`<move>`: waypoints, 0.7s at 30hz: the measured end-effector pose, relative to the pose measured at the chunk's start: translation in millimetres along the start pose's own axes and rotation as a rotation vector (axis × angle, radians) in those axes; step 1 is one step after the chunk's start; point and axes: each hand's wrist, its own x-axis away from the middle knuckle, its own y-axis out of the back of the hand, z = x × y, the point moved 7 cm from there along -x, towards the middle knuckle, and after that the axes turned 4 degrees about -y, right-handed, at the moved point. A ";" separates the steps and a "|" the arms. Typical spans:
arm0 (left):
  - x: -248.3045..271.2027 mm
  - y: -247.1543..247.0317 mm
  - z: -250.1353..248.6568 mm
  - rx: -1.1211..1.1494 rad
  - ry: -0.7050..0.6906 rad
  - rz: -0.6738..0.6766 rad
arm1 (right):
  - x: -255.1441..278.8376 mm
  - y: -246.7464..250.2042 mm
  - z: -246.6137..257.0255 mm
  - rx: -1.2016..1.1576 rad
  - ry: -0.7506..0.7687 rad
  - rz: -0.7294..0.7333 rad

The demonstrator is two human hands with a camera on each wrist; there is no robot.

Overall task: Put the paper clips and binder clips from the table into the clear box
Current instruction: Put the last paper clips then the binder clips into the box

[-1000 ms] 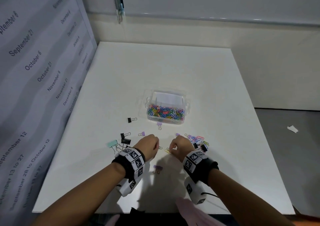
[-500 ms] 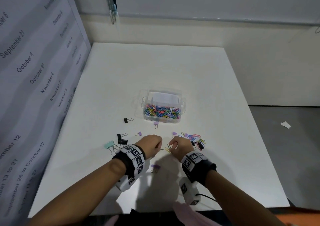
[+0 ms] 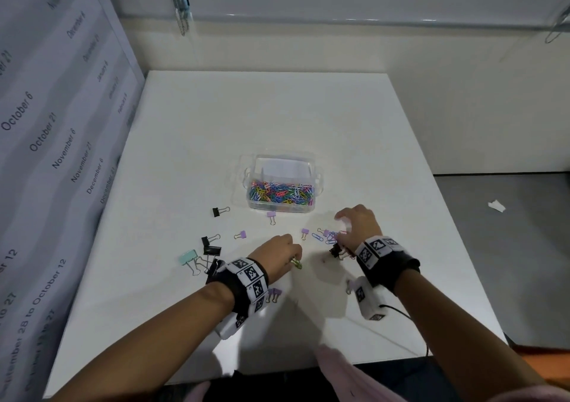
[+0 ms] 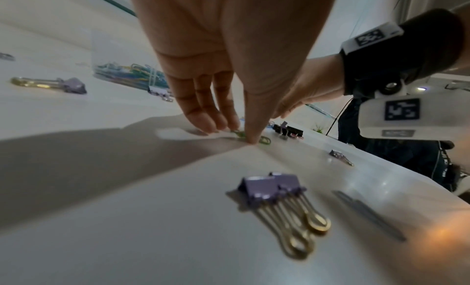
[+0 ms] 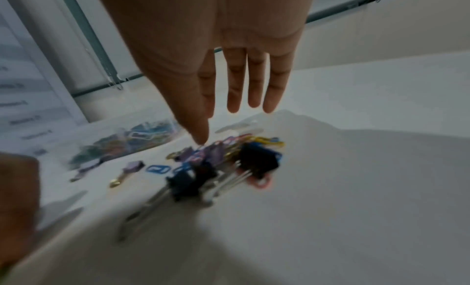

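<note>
Head view: box (image 3: 281, 205) mid-table already holds a thick layer of paper clips, but plenty is left: black (image 3: 220, 211), mint (image 3: 188, 258) and purple (image 3: 272, 215) binder clips to the near left, mixed pile (image 5: 229, 156) near right. Left hand (image 3: 275, 252) pinches a green clip (image 4: 239, 134) against the table; right hand (image 5: 218, 54) hovers over the pile, fingers straight and spread, holding nothing. Roughly midway, I'd say.
</note>
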 end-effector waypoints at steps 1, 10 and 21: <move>-0.5 0.8 -0.8 -0.011 -0.007 -0.015 | -2.2 -1.6 -3.7 0.027 -0.017 0.040; -5.1 -7.3 0.1 -0.080 -0.026 0.027 | 3.3 -11.6 1.1 -0.028 -0.027 0.104; -0.6 -2.2 19.9 -0.207 0.033 0.006 | -14.0 48.0 52.8 -0.280 0.087 -0.083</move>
